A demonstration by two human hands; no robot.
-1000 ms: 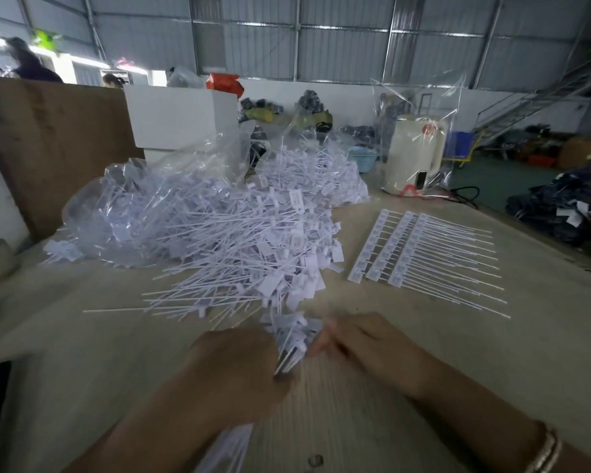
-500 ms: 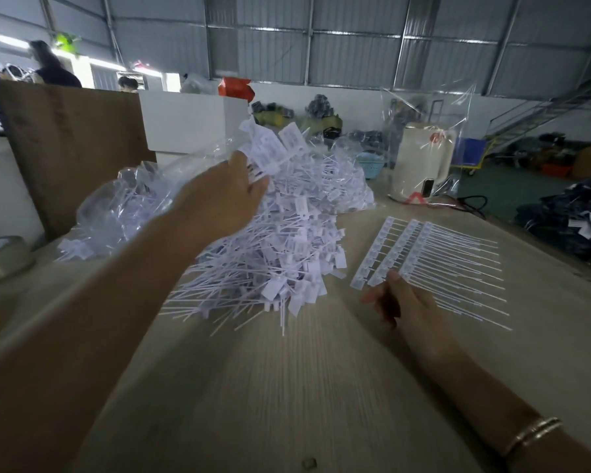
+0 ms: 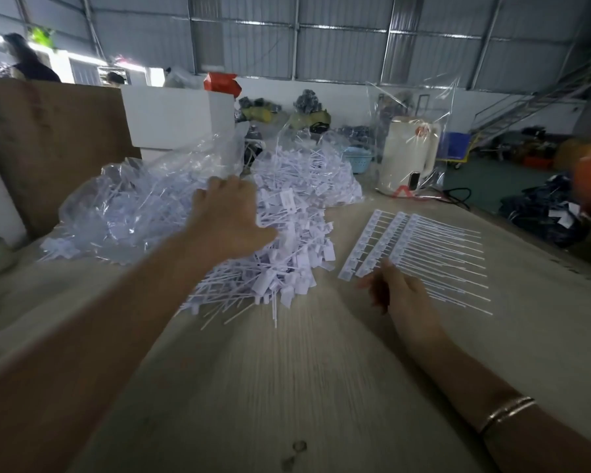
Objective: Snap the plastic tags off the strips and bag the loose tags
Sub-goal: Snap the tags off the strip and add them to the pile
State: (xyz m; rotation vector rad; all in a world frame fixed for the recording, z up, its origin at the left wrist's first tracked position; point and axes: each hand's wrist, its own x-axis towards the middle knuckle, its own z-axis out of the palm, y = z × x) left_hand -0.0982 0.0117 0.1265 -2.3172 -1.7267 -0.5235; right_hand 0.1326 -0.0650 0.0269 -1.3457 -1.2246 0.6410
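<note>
On a pale wooden desk (image 3: 304, 387) in a metal-walled hall, a heap of loose white tags (image 3: 287, 254) spreads at the middle, running back into a clear plastic bag (image 3: 133, 206) at left. The left hand (image 3: 229, 220) reaches over the heap with fingers extended, its grip released and holding nothing I can make out (blur softens it). Uncut strips (image 3: 417, 254) lie flat to the right, where the right hand (image 3: 396, 291), loosely curled and empty, touches their near edge.
</note>
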